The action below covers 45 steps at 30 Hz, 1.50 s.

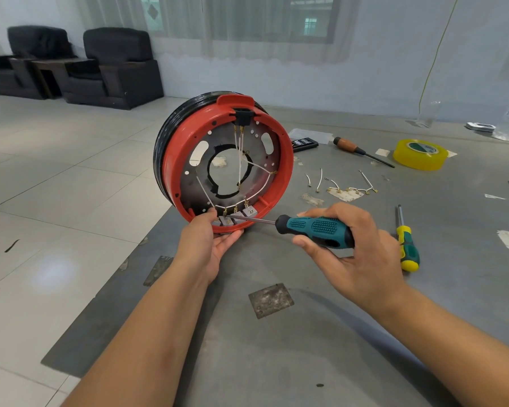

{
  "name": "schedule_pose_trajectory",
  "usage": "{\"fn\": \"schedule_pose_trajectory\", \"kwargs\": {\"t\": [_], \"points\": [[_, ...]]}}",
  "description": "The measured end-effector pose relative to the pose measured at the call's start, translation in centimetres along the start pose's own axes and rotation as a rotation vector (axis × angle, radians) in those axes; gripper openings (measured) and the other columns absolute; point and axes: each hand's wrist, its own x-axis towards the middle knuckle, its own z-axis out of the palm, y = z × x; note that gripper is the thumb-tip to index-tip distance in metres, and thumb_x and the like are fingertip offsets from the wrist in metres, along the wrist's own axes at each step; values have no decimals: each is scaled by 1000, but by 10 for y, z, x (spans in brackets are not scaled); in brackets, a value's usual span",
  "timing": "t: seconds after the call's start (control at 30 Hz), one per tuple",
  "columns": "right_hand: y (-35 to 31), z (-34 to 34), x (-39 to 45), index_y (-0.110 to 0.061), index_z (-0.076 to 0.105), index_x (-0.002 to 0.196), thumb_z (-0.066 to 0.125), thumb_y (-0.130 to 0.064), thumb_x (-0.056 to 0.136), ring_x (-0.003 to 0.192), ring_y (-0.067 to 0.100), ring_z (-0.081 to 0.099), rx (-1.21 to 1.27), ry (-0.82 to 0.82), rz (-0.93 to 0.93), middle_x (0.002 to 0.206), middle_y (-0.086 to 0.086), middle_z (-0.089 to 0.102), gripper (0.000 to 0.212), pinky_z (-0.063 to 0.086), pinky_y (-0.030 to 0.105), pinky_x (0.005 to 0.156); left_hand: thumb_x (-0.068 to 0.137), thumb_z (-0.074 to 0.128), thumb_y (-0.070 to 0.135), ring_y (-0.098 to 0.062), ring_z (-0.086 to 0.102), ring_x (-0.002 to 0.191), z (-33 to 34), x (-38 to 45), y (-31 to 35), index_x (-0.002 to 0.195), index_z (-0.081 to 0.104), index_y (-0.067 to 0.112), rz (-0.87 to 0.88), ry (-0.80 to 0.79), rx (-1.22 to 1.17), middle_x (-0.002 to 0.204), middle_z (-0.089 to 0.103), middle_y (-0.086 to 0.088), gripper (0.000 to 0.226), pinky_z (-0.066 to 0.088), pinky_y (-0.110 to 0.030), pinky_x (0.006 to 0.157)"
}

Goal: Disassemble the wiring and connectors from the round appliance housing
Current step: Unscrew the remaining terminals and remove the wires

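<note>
A: Where's the round red-and-black plastic housing [171, 160]?
B: On edge on the grey desk [276, 333], its bottom rim gripped by the left hand [209, 239], fingers curled beneath, thumb inside beside the white wires [241, 160].
A: The right hand [353, 245]?
B: Fingers wrapped round a teal-and-black screwdriver [315, 227], tip at the grey connector blocks [241, 217] just right of the left thumb.

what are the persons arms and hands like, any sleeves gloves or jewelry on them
Both forearms are bare as far as the picture shows; no sleeve edge comes into view. The left hand and the right hand wear no gloves. No watch, bracelet or ring shows on either wrist or on the fingers that can be seen. The fingernails look short and unpainted. No cables, straps or markings are on the arms.
</note>
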Motion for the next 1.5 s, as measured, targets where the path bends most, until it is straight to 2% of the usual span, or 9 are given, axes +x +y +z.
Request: {"fn": "schedule_pose_trajectory", "kwargs": {"t": [0.13,0.33,0.53,0.67,0.73,0.97,1.1,1.27,1.5], "points": [[2,1,-3,-16,47,121,74,-38,87,105,12,67,-8,18,-42,113,1,72,48,56,11,78,107,60,17,-33,80,89,1,0,0,109,57,10,1,3,0,110,76,-21,8,67,-42,78],[5,7,-9,-16,47,121,78,-32,88,105,12,70,-5,-25,-59,118,1,73,48,60,23,74,109,56,17,-34,80,88,-1,-1,-1,125,57,7,-7,-28,-25,111,76,-24,19,68,-39,69],[4,3,-1,-18,47,119,76,-38,88,107,-22,56,29,84,115,118,-29,54,47,52,5,80,109,56,16,-30,81,87,-2,-1,-1,124,58,10,0,-18,-31,115,75,-21,17,67,-41,76],[4,-1,4,-24,46,117,74,-41,84,102,-23,55,44,87,210,103,-36,50,47,48,0,74,109,56,15,-31,80,90,-2,-1,0,111,59,13,-2,-16,-23,114,75,-21,5,67,-42,79],[4,-2,7,-28,46,116,74,-44,84,101,-20,58,65,70,239,105,-42,53,46,50,3,73,108,56,15,-31,80,91,-2,0,-1,116,59,11,-2,-20,-23,114,75,-21,9,67,-43,80],[2,-4,18,-35,44,114,73,-47,83,101,-21,57,74,51,267,99,-30,52,44,50,2,67,108,57,15,-30,80,85,-3,-1,0,122,58,9,-6,-30,-23,116,74,-22,15,67,-41,73],[-1,-2,16,-25,46,117,74,-43,85,100,-23,56,41,33,207,92,-25,49,45,48,0,69,108,58,16,-31,80,87,-3,0,0,130,57,7,-6,-34,-23,115,75,-22,23,67,-42,76],[-4,-2,8,-19,46,117,74,-41,87,102,-30,49,-30,26,140,107,-14,55,46,44,-4,73,108,58,15,-29,81,83,-2,-2,1,113,60,14,-5,-18,-25,108,76,-20,5,67,-40,74],[-1,0,-4,-15,46,121,72,-38,90,112,-22,53,35,32,106,119,-26,54,47,49,3,84,108,57,14,-28,81,78,-1,-3,0,106,59,16,0,-3,-18,107,75,-19,4,67,-37,65]]}}
